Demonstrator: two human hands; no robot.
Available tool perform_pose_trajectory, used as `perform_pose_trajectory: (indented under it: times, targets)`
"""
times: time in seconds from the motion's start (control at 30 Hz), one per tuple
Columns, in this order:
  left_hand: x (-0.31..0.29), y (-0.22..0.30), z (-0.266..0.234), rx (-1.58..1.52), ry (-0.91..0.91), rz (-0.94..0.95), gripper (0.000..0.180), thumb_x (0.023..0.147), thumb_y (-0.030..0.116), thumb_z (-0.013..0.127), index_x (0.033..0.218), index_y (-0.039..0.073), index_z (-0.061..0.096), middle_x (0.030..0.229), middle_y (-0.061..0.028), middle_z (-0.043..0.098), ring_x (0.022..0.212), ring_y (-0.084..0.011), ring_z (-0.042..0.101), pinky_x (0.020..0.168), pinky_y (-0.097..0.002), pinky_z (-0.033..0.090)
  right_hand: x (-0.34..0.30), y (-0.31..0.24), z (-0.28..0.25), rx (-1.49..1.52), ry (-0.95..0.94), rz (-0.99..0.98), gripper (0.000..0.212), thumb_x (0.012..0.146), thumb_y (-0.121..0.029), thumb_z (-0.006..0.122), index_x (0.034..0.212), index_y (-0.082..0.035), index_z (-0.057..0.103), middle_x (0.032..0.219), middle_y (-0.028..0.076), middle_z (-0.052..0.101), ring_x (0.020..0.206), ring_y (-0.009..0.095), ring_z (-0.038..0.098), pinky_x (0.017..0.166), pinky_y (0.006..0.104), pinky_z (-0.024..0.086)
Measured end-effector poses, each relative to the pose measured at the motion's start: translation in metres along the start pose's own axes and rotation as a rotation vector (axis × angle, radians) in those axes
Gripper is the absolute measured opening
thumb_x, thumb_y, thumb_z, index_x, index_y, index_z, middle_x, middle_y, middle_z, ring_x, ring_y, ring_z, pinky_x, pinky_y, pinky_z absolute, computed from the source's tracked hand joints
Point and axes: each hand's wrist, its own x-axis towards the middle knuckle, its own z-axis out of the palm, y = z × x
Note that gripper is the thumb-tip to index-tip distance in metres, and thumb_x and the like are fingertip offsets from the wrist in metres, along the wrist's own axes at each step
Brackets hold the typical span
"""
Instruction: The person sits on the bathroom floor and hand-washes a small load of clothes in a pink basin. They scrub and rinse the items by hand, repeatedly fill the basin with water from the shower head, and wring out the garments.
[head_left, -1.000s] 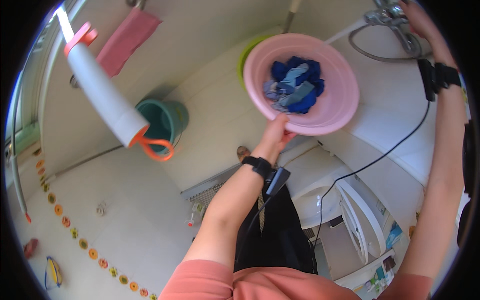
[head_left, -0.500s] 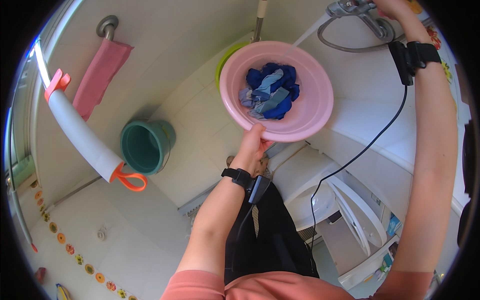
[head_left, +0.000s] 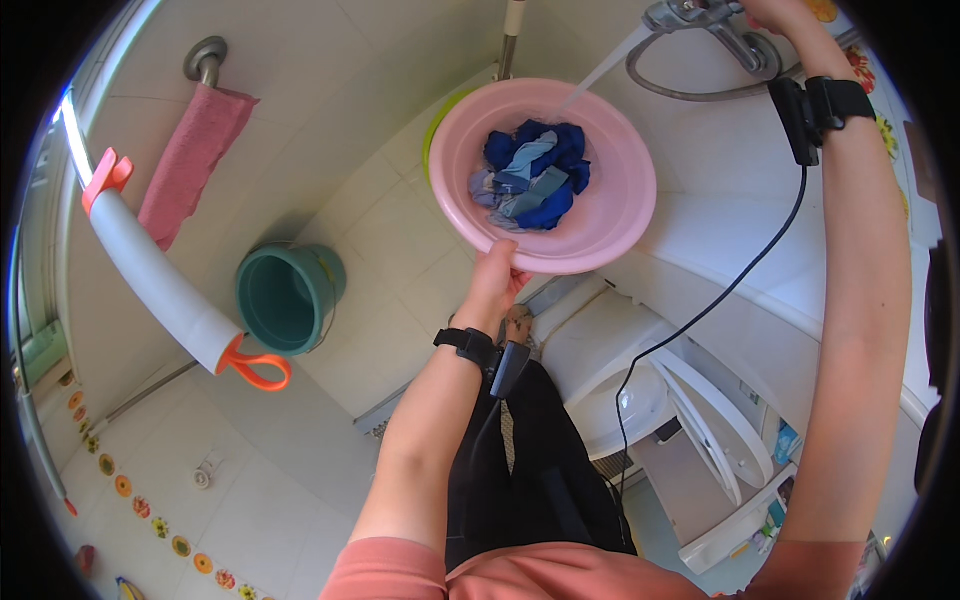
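Observation:
My left hand (head_left: 493, 279) grips the near rim of a pink basin (head_left: 625, 225), thumb over the edge and fingers beneath. Inside the basin lies a bunched heap of dark blue and light blue cloth (head_left: 535, 175). A stream of water (head_left: 605, 68) falls into it from a chrome faucet (head_left: 690, 15) on the upper right wall. At the faucet's right end is my right hand (head_left: 778, 14), its fingers curled round it and partly cut off by the picture's top edge. A lime green basin (head_left: 432, 135) shows partly behind the pink one.
Left of my arm a green bucket (head_left: 290, 298) stands on the tiled floor. A grey-white padded bar with orange ends (head_left: 160, 285) and a pink cloth (head_left: 198, 160) hang at the left. By my legs is a toilet (head_left: 625, 405) with its lid raised. A black cable (head_left: 720, 308) dangles from my right wrist.
The pink basin and my left hand appear slightly further left and up, largely with a small shift of the whole view. Water keeps running, and both hands hold their grips.

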Motion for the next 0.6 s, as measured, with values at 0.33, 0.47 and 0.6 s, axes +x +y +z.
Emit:
perform_pose_trajectory:
  times: [0.33, 0.47, 0.6]
  targets:
    - [-0.002, 0.002, 0.007, 0.014, 0.083, 0.051, 0.027, 0.083, 0.012, 0.046, 0.109, 0.006, 0.044, 0.089, -0.0074, 0.059, 0.071, -0.0162, 0.061, 0.056, -0.0263, 0.052, 0.003, 0.012, -0.007, 0.087, -0.093, 0.098, 0.03, 0.084, -0.022, 0.046, 0.078, 0.0, 0.065, 0.073, 0.019, 0.064, 0.069, 0.034, 0.064, 0.063, 0.0436, 0.05]
    - [-0.001, 0.001, 0.005, -0.008, 0.065, 0.061, 0.027, 0.083, 0.011, 0.046, 0.108, 0.005, 0.043, 0.09, -0.0088, 0.058, 0.071, -0.0175, 0.061, 0.057, -0.0272, 0.053, 0.006, 0.013, -0.006, -0.094, 0.058, -0.104, 0.024, 0.08, -0.019, 0.05, 0.078, 0.0, 0.065, 0.074, 0.019, 0.064, 0.069, 0.035, 0.064, 0.063, 0.0441, 0.05]
    - [0.001, 0.0, 0.001, 0.014, 0.071, 0.035, 0.027, 0.082, 0.011, 0.045, 0.108, 0.005, 0.043, 0.089, -0.0081, 0.057, 0.071, -0.0172, 0.06, 0.059, -0.0285, 0.053, 0.007, 0.008, -0.009, -0.121, -0.006, -0.102, 0.021, 0.078, -0.017, 0.052, 0.078, 0.0, 0.065, 0.074, 0.019, 0.064, 0.069, 0.034, 0.064, 0.064, 0.0437, 0.051]
